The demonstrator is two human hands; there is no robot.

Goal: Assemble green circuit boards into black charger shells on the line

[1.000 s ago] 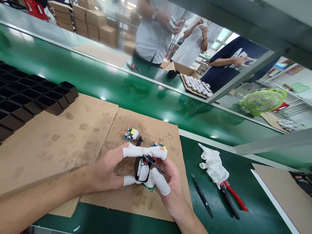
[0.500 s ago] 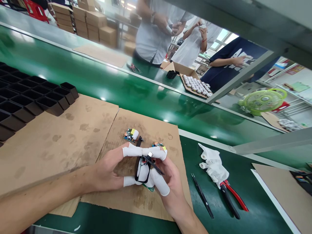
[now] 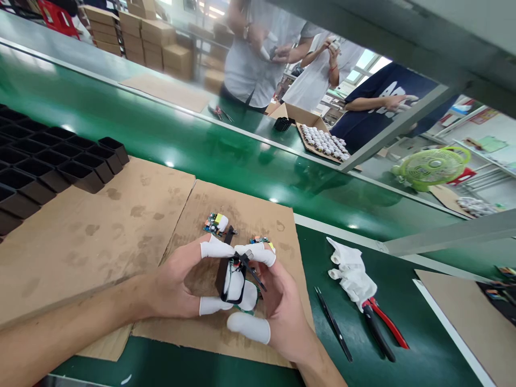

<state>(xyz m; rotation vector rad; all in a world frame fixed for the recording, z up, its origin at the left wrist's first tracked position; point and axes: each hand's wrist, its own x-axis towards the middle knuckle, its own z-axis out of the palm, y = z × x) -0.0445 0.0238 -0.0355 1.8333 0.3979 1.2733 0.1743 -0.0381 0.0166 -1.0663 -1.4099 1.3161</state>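
My left hand [image 3: 173, 279], with white finger cots on thumb and index finger, grips a small black plastic housing [image 3: 222, 280] by its side. Its open face is toward me, and a white block [image 3: 234, 284] with some wires shows inside. A black strip with a metal plug [image 3: 248, 257] sticks out at the top. My right hand [image 3: 288, 306], also in finger cots, has its index fingertip at the housing's top edge and its thumb spread away below. Beneath lies a round white part on a green board [image 3: 248, 297], partly hidden. Circuit boards [image 3: 216, 223] [image 3: 262, 240] lie just beyond.
Cardboard sheets [image 3: 149, 215] cover the green bench. Several black housings [image 3: 52, 161] stand at left. Tweezers [image 3: 334, 324], red-and-black pliers [image 3: 379, 330] and white finger cots [image 3: 352, 271] lie at right. Beyond the metal frame are co-workers, a parts tray [image 3: 324, 142] and a green fan [image 3: 433, 165].
My right thumb has come off the housing and dropped down and left. The housing has tilted slightly, and the round white part below it now shows.
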